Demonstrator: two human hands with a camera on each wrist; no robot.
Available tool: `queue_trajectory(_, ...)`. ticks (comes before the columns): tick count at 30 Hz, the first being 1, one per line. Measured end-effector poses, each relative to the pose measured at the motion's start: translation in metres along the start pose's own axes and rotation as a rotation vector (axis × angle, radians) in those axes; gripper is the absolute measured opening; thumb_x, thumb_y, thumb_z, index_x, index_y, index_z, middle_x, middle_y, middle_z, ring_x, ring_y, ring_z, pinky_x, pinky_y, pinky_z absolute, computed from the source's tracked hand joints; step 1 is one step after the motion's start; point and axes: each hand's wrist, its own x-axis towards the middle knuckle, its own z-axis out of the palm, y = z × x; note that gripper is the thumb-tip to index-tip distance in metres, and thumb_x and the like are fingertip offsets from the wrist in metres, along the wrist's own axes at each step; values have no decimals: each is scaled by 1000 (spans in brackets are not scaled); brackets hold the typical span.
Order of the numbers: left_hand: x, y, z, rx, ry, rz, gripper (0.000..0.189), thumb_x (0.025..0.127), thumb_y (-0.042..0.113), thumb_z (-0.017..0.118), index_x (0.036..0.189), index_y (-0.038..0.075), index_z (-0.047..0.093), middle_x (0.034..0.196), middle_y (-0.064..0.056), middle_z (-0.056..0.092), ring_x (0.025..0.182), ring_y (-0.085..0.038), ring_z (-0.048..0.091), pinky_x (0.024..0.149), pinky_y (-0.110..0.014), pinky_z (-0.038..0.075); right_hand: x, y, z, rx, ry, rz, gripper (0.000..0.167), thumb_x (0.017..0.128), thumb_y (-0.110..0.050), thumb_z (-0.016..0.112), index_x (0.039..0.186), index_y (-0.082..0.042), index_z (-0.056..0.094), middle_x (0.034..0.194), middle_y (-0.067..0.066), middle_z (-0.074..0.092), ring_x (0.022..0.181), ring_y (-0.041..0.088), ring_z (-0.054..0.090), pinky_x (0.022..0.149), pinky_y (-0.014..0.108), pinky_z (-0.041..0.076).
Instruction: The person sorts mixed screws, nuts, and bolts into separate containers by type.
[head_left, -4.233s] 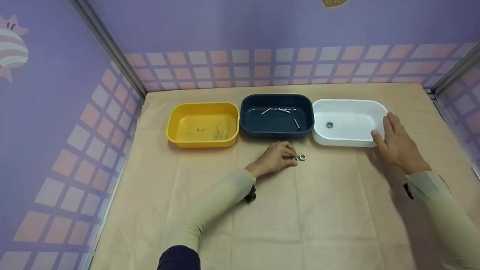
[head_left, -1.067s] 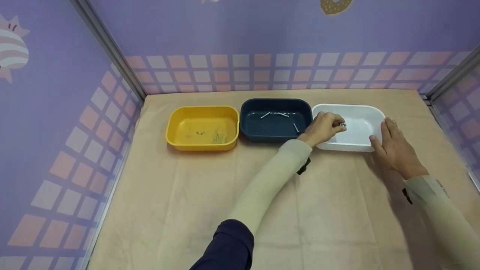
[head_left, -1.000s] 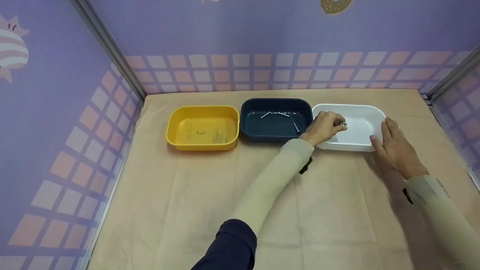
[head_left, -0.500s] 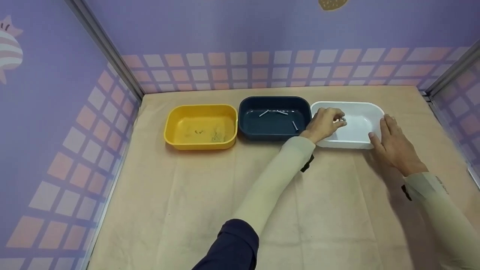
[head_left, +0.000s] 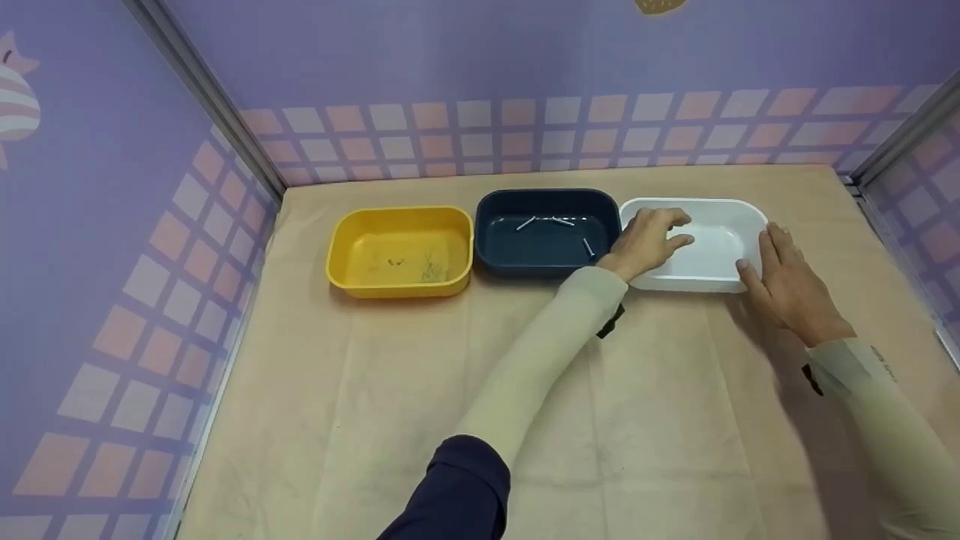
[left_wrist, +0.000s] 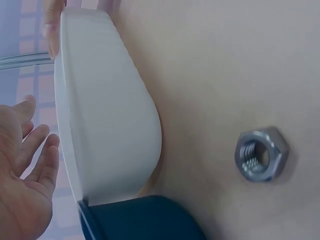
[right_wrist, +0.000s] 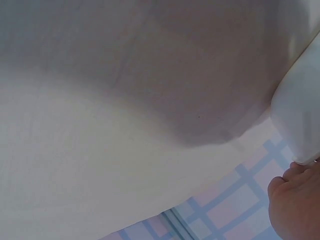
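Note:
My left hand point(head_left: 646, 241) is over the left part of the white bin point(head_left: 686, 284), thumb and fingers apart with nothing between them. The left wrist view has the same hand point(left_wrist: 22, 175) beyond the bin's rim, fingers loosely bent. On the cloth in front of the bin lies a steel hex nut point(left_wrist: 262, 154), hidden by my left arm in the head view. My right hand point(head_left: 796, 289) rests against the white bin's right end, fingers straight. The left part of the bin's floor is covered by my left hand.
Left of the white bin stands a dark blue bin point(head_left: 536, 266) holding three bolts point(head_left: 589, 247). Further left, a yellow bin point(head_left: 401, 289) contains small dark bits point(head_left: 396, 262) and thin, fine pieces point(head_left: 433, 271). A patterned wall point(head_left: 517, 67) rises behind the beige cloth point(head_left: 540, 450).
My left hand took a nut from the cloth, carried it right and over the white bin, then spread its fingers and let it go. My right hand stayed at the bin's end.

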Motion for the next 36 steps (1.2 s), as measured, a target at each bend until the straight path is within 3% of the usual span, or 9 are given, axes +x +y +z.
queue_trajectory(10,-2,2,-7,0,-2,23,37,105,31,71,137,12,73,137,3,74,124,-9,69,100,-13,51,1,0,-3,1,1,20,87,115,-52,28,165,14,4,175,35,1,161,56,4,129,70,12)
queue_trajectory(17,-14,1,-4,-54,-56,44,40,108,32,66,142,11,69,142,1,71,128,-12,66,103,-12,49,1,1,-4,7,7,22,87,114,-52,28,165,14,4,175,35,0,162,56,1,128,71,11)
queue_trajectory(26,-29,-5,-1,-81,-29,59,38,106,33,70,137,11,73,136,0,75,123,-10,69,100,-13,51,0,0,0,29,8,7,86,115,-51,30,164,16,5,174,36,1,162,55,-1,130,69,8)
queue_trajectory(36,-41,-14,-12,-83,-25,147,40,107,31,68,138,5,70,138,-7,74,119,-18,73,98,-14,52,0,0,2,33,17,-8,86,115,-49,31,164,16,5,174,37,1,162,55,1,131,67,7)
